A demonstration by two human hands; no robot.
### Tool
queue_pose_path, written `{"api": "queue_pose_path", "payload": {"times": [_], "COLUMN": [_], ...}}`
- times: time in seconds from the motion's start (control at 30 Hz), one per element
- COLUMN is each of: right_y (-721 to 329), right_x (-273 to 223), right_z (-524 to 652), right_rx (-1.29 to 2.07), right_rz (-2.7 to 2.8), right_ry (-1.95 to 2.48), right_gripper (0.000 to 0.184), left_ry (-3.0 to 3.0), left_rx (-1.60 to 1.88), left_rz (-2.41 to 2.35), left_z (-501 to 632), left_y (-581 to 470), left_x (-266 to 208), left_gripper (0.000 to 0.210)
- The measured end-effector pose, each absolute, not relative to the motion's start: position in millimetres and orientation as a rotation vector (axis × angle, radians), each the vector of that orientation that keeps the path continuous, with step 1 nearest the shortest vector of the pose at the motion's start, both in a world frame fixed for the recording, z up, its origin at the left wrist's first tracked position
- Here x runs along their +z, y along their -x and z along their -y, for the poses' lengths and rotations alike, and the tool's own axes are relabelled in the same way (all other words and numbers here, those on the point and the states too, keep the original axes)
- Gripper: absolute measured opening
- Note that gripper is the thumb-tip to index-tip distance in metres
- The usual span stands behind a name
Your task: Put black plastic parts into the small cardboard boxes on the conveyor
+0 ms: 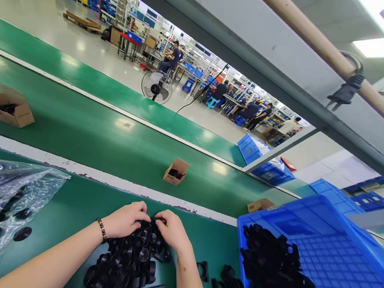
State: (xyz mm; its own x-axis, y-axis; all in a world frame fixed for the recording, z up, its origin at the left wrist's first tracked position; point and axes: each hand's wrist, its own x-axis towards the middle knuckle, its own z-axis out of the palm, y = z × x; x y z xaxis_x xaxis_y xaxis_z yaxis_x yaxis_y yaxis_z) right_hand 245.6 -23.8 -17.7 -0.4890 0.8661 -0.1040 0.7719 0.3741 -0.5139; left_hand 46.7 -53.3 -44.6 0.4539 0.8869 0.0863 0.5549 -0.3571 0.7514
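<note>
Heap of black round parts (129, 261) lies just nearside of the fingertips (145, 216), long axis toward green workbench's (79, 199) far edge; left hand (127, 220) and right hand (173, 231) equally close, both half-curled, can't tell if gripping.

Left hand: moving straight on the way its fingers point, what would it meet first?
Most likely the right hand, whose fingertips face the left hand across a narrow gap. Depth is unclear, so it might brush the pile of black parts first.
</note>
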Motion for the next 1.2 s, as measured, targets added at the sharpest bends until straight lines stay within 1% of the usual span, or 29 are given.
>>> {"api": "queue_pose_path", "payload": {"times": [0.07,0.13,0.2,0.27,0.4,0.5,0.57,0.67,0.8,0.87,1.07,1.2], "right_y": [-244,-244,-250,-263,-307,-340,-355,-365,-365,-360,-319,-287], "right_x": [-20,-17,-9,6,39,53,49,28,-2,-6,0,-27], "right_z": [23,22,21,19,20,32,44,61,69,64,27,7], "right_rx": [0.758,0.741,0.713,0.665,0.401,0.154,0.075,0.118,0.164,0.113,-0.07,-0.073], "right_rz": [2.434,2.424,2.408,2.376,2.24,2.197,2.23,2.321,2.383,2.387,2.28,2.233], "right_ry": [1.482,1.489,1.508,1.544,1.741,1.959,2.112,2.334,2.49,2.472,2.081,1.785], "right_gripper": [0.02,0.021,0.021,0.022,0.022,0.021,0.022,0.023,0.01,0.008,0.022,0.023], "left_ry": [-2.097,-2.123,-2.148,-2.158,-2.053,-1.82,-1.638,-1.462,-1.388,-1.377,-1.374,-1.353], "left_rx": [0.625,0.615,0.608,0.6,0.651,0.731,0.765,0.832,0.919,0.922,0.924,0.929], "left_rz": [-1.214,-1.229,-1.227,-1.214,-1.225,-1.255,-1.264,-1.253,-1.273,-1.287,-1.302,-1.28], "left_z": [55,56,57,57,54,49,44,40,38,38,39,39], "left_y": [-50,-52,-53,-53,-50,-42,-37,-33,-33,-33,-34,-34], "left_x": [-44,-44,-43,-43,-44,-46,-47,-50,-51,-49,-42,-44], "left_gripper": [0.031,0.022,0.013,0.009,0.011,0.011,0.014,0.017,0.018,0.018,0.019,0.02]}}
